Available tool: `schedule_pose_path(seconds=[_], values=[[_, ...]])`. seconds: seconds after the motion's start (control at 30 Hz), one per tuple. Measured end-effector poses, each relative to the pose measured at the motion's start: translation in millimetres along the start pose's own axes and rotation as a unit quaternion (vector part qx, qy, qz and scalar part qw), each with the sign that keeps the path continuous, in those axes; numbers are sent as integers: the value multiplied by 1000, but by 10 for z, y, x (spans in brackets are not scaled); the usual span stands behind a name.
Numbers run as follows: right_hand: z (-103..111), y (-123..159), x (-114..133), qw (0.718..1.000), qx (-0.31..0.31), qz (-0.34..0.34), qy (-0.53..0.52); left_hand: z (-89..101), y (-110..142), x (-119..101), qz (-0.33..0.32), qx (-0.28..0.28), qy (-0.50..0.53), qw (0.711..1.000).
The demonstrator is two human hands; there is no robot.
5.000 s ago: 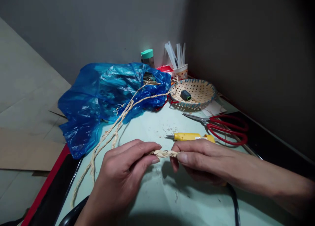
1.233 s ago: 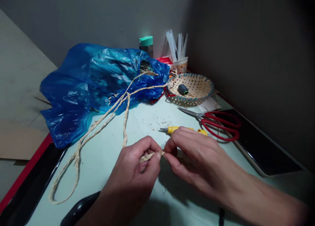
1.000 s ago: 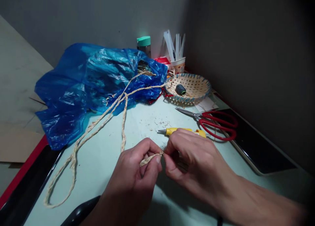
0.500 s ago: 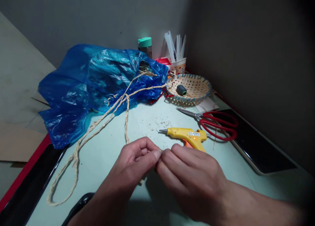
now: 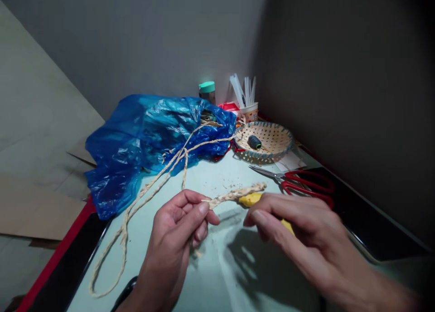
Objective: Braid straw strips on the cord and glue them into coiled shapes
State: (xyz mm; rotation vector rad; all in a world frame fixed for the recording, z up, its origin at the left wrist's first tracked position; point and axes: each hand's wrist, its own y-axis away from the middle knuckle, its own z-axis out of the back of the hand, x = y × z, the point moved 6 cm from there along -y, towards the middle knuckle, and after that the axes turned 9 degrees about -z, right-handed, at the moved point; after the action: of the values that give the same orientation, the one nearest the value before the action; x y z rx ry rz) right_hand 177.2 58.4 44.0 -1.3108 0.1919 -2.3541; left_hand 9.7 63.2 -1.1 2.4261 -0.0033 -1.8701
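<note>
My left hand [image 5: 176,230] pinches a braided straw rope [image 5: 238,194] between thumb and forefinger. The rope's short free end sticks out to the right, above the table. The rest of the rope runs back in a long loop [image 5: 118,239] toward a blue plastic bag [image 5: 146,139]. My right hand [image 5: 299,226] is apart from the rope, its fingers stretched out leftward over a yellow glue gun [image 5: 250,199] that lies on the pale green table [image 5: 220,266]. Most of the gun is hidden under that hand.
Red-handled scissors [image 5: 306,182] lie right of the gun. Behind them a woven basket [image 5: 268,155] holds a dark thread spool [image 5: 254,142]. A cup of glue sticks [image 5: 249,110] and a green-capped jar [image 5: 207,87] stand by the wall. A black slab [image 5: 380,230] lies at the right edge.
My right hand has let go of the rope end and moved right, over the glue gun. My left hand has turned the rope so its end points out to the right.
</note>
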Motion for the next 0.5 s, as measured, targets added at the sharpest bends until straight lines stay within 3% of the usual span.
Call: schedule_pose_path(seconds=[0.1, 0.23, 0.37, 0.5], values=[[-183, 8, -83, 994, 91, -56, -8, -4, 19, -25, -28, -17, 47, 998], [-342, 25, -230, 984, 145, -99, -39, -41, 76, -3, -29, -15, 42, 999], [-358, 18, -343, 971, 159, -143, -111, -67, 146, -29, -64, -35, 8, 997], [-300, 22, -306, 981, 139, -118, -68, -100, 179, -21, -89, -38, -11, 995]])
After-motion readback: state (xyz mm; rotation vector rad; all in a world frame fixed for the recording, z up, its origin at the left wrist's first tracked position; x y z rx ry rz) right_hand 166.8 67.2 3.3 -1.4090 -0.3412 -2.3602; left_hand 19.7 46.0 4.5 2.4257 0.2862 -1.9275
